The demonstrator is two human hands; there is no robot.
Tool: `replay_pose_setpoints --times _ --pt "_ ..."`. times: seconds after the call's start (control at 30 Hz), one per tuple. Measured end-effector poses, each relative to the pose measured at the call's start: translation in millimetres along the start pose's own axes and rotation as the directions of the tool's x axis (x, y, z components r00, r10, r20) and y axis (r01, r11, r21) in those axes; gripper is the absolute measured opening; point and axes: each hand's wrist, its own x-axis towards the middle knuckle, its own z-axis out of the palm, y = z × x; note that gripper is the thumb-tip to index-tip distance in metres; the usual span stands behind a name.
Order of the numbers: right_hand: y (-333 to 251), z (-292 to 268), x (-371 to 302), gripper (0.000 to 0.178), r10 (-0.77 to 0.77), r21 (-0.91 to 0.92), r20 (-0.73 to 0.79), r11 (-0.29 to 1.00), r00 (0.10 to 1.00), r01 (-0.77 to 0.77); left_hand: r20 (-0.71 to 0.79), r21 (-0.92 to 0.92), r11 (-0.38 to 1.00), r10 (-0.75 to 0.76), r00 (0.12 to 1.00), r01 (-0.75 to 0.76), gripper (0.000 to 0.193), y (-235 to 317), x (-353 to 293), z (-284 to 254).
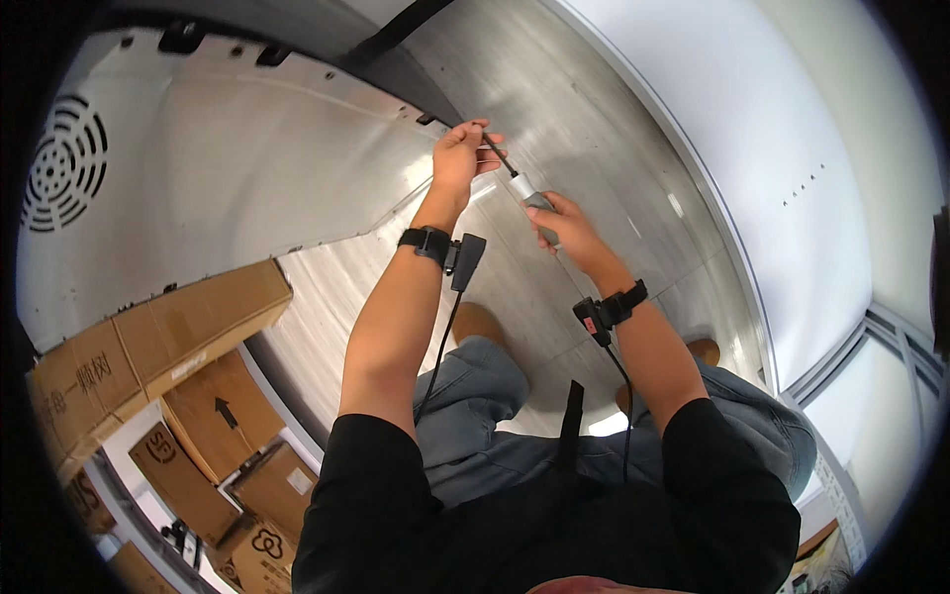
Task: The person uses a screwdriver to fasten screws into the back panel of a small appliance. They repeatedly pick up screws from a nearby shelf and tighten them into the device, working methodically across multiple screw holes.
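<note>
My right hand is wrapped round the grey handle of a screwdriver, which has a white collar and a long dark shaft. The shaft slants up and left to my left hand. There the thumb and forefinger pinch together at the shaft's tip, and the other fingers curl loosely beside it. Whatever is between them is too small to make out. Close by the left hand runs the edge of a large whitish metal panel with slots and holes along its rim. The tip appears apart from this edge.
A round vent grille is cut into the panel's left side. Cardboard boxes are stacked at lower left, with a long carton above them. A white curved surface rises on the right. Cables hang from bands on both wrists.
</note>
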Motion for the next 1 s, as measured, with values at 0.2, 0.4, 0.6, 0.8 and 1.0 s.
replay_pose_setpoints --times 0.2,0.4,0.6,0.8,1.0 --pt "4.9 -5.1 -7.2 0.031 0.013 0.057 -0.06 0.998 0.998 -0.01 -0.018 0.019 0.999 -0.028 0.999 0.028 0.028 -13.1 2.4 13.2" --pt "9.7 -16.6 -9.4 0.026 -0.017 0.106 -0.19 0.994 0.982 0.038 0.108 0.006 0.999 -0.047 0.993 0.047 0.028 -24.3 25.2 32.5" --pt "15.9 -20.7 -12.8 0.027 -0.016 0.137 -0.251 0.989 0.968 0.052 0.208 0.006 0.999 -0.043 0.977 0.042 0.026 -30.0 35.2 42.6" --pt "22.7 -21.6 -12.1 0.028 0.004 0.212 -0.293 0.975 0.956 0.061 0.208 0.0 0.998 -0.056 0.977 0.057 0.025 -35.0 39.3 52.4" --pt "24.7 -24.9 -10.6 0.024 0.022 0.273 -0.256 0.961 0.966 0.05 0.185 0.008 0.998 -0.068 0.98 0.068 0.026 -38.9 40.9 51.0"
